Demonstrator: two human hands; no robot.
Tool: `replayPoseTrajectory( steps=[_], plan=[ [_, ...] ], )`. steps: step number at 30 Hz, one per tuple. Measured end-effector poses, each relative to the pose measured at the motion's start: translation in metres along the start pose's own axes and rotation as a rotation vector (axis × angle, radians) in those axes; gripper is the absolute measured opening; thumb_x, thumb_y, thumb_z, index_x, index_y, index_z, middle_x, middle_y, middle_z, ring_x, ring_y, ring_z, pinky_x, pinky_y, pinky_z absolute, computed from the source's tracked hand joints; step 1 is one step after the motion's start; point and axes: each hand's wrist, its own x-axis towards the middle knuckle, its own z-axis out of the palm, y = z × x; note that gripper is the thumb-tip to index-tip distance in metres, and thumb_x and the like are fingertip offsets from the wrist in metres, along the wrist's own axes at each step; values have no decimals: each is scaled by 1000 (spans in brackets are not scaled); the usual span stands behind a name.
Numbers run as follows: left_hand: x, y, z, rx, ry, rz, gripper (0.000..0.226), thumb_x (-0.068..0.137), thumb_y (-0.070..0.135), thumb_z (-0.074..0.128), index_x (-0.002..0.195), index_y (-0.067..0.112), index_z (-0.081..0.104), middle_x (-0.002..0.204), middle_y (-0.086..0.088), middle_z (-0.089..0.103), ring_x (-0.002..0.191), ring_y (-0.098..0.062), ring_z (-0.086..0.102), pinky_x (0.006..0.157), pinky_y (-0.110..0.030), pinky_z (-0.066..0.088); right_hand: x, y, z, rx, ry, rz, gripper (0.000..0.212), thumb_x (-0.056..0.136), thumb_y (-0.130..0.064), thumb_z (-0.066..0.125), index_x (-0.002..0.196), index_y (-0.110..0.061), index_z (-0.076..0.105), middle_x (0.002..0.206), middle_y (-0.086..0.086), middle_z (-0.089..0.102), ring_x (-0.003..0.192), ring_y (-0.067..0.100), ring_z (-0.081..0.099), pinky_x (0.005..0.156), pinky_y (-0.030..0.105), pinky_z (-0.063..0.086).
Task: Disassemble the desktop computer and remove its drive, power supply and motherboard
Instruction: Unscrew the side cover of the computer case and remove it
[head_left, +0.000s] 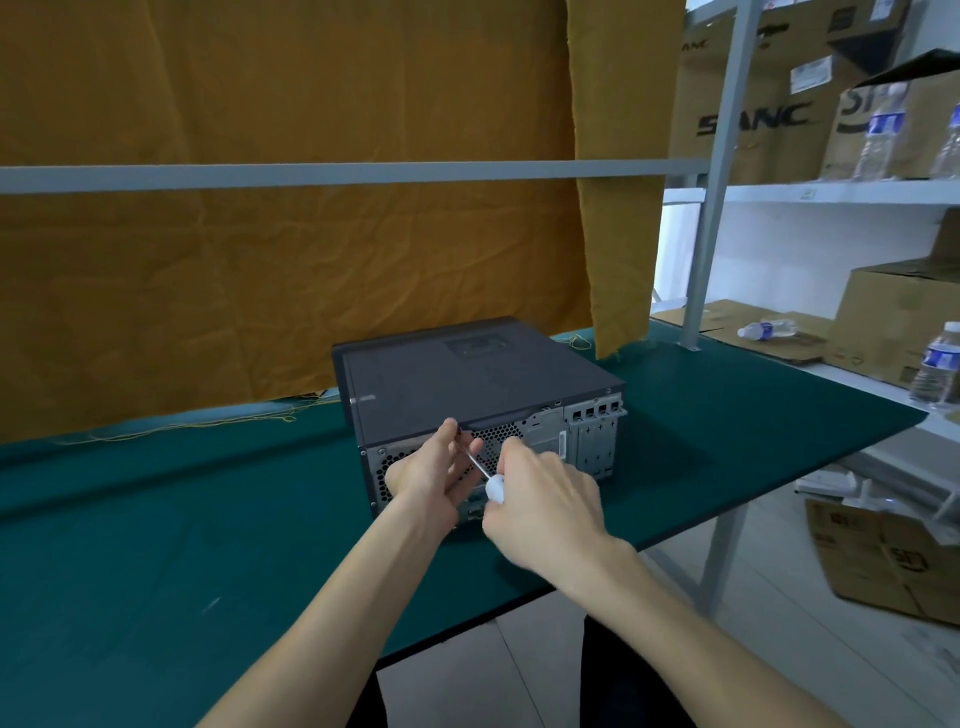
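A dark grey desktop computer (467, 374) lies flat on the green table mat (156, 519), its perforated rear panel facing me and its cover closed. My right hand (540, 499) grips the white handle of a screwdriver (480, 467). Its thin metal shaft slants up and left to the top edge of the rear panel. My left hand (431, 467) pinches the shaft near its tip, against the case. The drive, power supply and motherboard are hidden inside.
An orange-brown cloth (291, 249) hangs behind the table under a grey rail (311, 174). White shelving (831, 192) at the right holds cardboard boxes (898, 322) and water bottles (878, 135). Another box (883, 561) stands on the floor past the table's right edge.
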Motion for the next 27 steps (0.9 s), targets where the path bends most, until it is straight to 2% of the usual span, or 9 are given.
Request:
replayPoseTrajectory(
  steps=[2, 6, 10, 12, 14, 17, 20, 24, 27],
  plan=[
    [-1, 0, 2, 1, 14, 4, 16, 89, 14, 79, 81, 2, 71, 73, -9, 77, 58, -13, 72, 55, -32, 61, -1, -3, 4, -56, 48, -43, 26, 86, -19, 62, 97, -20, 38, 68, -6, 45, 70, 27, 52, 57, 35, 29],
    [-1, -1, 6, -4, 18, 9, 10, 95, 8, 68, 88, 1, 69, 73, -8, 75, 59, -13, 73, 62, -35, 62, -5, 2, 4, 21, -3, -3, 21, 95, -31, 58, 99, -18, 43, 91, 3, 63, 74, 25, 52, 63, 33, 36],
    [-8, 0, 6, -35, -10, -13, 11, 99, 8, 60, 101, 0, 67, 93, -10, 74, 71, -16, 73, 62, -35, 61, -5, 6, 3, 26, -33, -32, 26, 96, -34, 56, 75, -22, 46, 75, -5, 52, 69, 22, 53, 50, 30, 31],
    [-17, 2, 1, -31, -45, -11, 10, 98, 9, 61, 100, 1, 68, 92, -10, 75, 72, -17, 75, 61, -35, 61, -6, 13, 0, 122, -97, -28, 19, 95, -34, 57, 82, -22, 51, 78, -3, 58, 64, 18, 60, 48, 29, 37],
    [-27, 4, -9, -11, -129, 23, 10, 97, 11, 65, 97, 2, 69, 92, -9, 78, 76, -19, 77, 60, -33, 62, -9, 28, -7, 311, -215, 9, 10, 94, -29, 58, 88, -23, 53, 79, -1, 63, 52, 10, 65, 43, 24, 44],
    [-39, 6, -17, 74, -353, 129, 19, 95, 18, 70, 105, 2, 73, 100, -11, 78, 95, -21, 76, 69, -27, 62, -12, 51, -19, 488, -307, 111, 10, 83, -25, 61, 88, -18, 55, 68, -2, 59, 40, 13, 52, 46, 28, 42],
    [-45, 5, -9, 112, -403, 223, 21, 95, 20, 71, 105, 3, 75, 101, -10, 78, 97, -22, 76, 79, -30, 61, -6, 66, -24, 505, -254, 166, 13, 81, -25, 65, 80, -16, 55, 50, -8, 48, 40, 16, 42, 47, 30, 39],
    [-35, 17, 4, 110, -391, 330, 19, 95, 22, 71, 101, 6, 77, 94, -8, 79, 92, -19, 77, 76, -29, 63, 3, 82, -25, 162, -25, 131, 31, 90, -40, 67, 71, -21, 50, 52, -9, 53, 43, 9, 42, 44, 25, 34],
    [-18, 16, 10, 542, -473, 761, 14, 95, 25, 72, 100, 16, 80, 87, 5, 79, 86, -10, 76, 79, -33, 63, 26, 85, -31, 816, 2, 204, 29, 96, -30, 68, 78, -11, 54, 53, -1, 51, 35, 17, 39, 38, 26, 34]
  ],
)
